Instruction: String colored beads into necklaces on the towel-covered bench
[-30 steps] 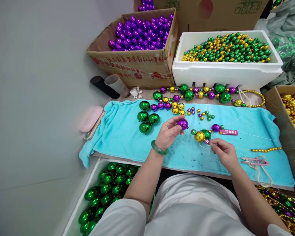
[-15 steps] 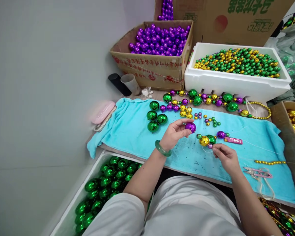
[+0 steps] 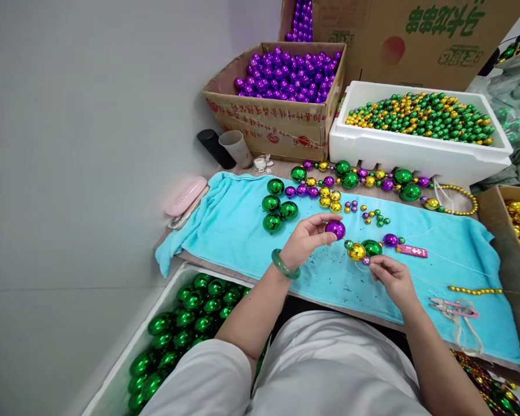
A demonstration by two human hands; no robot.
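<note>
My left hand, a green bangle on its wrist, grips a shiny purple bead between thumb and fingers. Close to its right side is a short run of beads: a small green bead, a gold bead and a tiny purple bead. My right hand pinches at the tiny purple bead, probably on the thin string, which is hard to make out. A large green bead lies just behind, followed by another purple bead on the towel.
Loose large green beads and smaller sorted beads lie on the blue towel. A finished-looking bead string runs behind. Pink-handled cutters lie right. A carton, a foam box and a green-bead bin surround the table.
My right hand has shifted slightly left with the small green, gold and tiny purple beads. The left hand keeps its hold on the purple bead. The camera view has moved a little.
</note>
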